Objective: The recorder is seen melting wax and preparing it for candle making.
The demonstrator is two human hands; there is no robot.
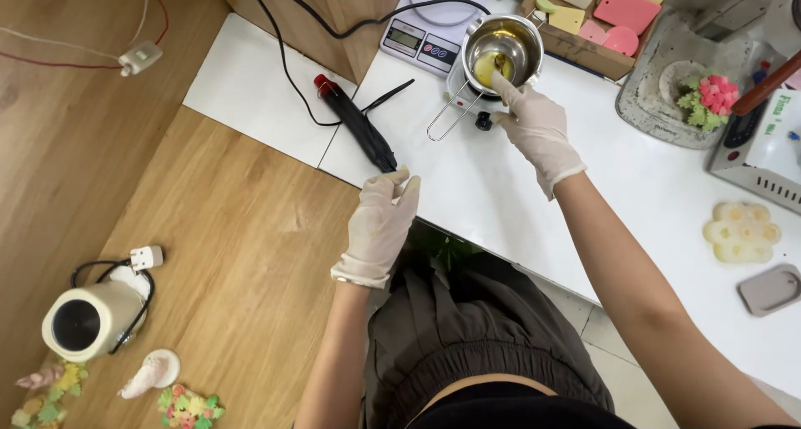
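My right hand [536, 128], in a pale glove, reaches over the white table [501, 195] to a small steel pot [503, 47] with a wire handle. Its fingers pinch a thin stirrer that dips into yellow liquid in the pot. The pot sits on a small heater. My left hand [382, 220], also gloved, rests at the table's near edge with fingers loosely together, holding nothing, just beside the tip of a black tool with a red end [355, 122].
A digital kitchen scale [421, 37] stands behind the pot. Coloured soap-like blocks fill a cardboard box [601, 16] at the back. A grey mould with pink and green flowers [697, 95], a yellow flower piece [741, 231] and a grey lid [769, 289] lie right. A white grinder [88, 319] stands on the floor.
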